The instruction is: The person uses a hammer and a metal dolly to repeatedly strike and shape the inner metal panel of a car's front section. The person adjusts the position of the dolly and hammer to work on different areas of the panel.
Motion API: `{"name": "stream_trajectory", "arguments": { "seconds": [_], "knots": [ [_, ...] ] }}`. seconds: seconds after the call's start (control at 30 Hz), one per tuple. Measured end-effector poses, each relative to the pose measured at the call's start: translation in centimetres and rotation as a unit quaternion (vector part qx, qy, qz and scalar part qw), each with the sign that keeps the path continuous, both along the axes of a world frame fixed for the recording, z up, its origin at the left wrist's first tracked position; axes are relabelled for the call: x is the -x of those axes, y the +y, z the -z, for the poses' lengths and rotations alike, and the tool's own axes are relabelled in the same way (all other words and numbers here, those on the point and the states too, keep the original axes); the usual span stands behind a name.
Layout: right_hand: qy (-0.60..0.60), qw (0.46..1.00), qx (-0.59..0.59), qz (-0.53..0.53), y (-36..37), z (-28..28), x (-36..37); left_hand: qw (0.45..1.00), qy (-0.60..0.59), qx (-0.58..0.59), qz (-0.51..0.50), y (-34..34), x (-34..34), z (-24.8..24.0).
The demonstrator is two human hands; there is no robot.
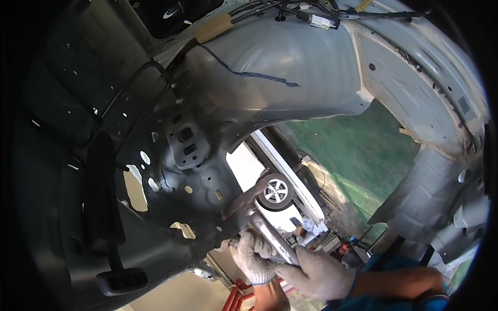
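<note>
Both my hands wear white knit gloves and are raised against the underside of a bare grey car body shell [290,78]. My left hand [253,257] wraps around the upper part of a long silver metal tool [270,234]. My right hand [322,273] grips the tool's lower end just beside it. The tool slants up and to the left, and its dark tip meets the dark sheet-metal panel [202,181] near a cluster of holes. What the tip sits on is hidden.
A wiring loom with a white plug [320,22] runs along the top of the shell. Through a gap I see a white car with a silver wheel [275,191], green floor [363,155] and red lift parts [236,296]. A black pedal-like bracket [122,280] hangs lower left.
</note>
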State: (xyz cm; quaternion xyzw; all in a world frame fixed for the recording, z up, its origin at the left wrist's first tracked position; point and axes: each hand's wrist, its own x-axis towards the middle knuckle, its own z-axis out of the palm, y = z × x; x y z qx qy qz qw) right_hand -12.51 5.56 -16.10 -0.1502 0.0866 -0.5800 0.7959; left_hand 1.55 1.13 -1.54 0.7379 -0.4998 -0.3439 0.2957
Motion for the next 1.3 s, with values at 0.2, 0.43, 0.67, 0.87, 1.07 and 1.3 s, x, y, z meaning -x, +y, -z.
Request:
{"name": "stream_trajectory", "arguments": {
  "seconds": [0.2, 0.43, 0.67, 0.87, 1.07, 1.3],
  "knots": [
    [0.062, 0.987, -0.107, 0.098, 0.1, 5.1, 1.7, 0.999, 0.005, 0.019, -0.028, 0.0, 0.0, 0.2],
    [0.071, 0.996, 0.062, 0.006, -0.6, 1.1, -0.5, 0.996, 0.036, 0.035, -0.076, 0.2, 0.3, 0.2],
    [0.215, 0.934, -0.061, 0.278, 0.2, 4.7, -1.0, 0.999, 0.024, 0.024, -0.032, 0.4, 0.1, 0.0],
    [0.082, 0.993, 0.083, 0.016, 0.3, 1.5, -1.1, 0.995, -0.066, 0.071, -0.034, 0.5, -0.1, 0.8],
    [-0.036, 0.990, -0.137, -0.022, 0.4, 4.4, 0.9, 0.999, 0.026, 0.015, -0.020, 0.6, -0.6, 0.4],
    [0.066, 0.992, 0.101, -0.021, 1.6, 2.9, -0.7, 0.992, 0.055, 0.048, -0.107, 0.9, -0.7, 0.4]
  ]
}}
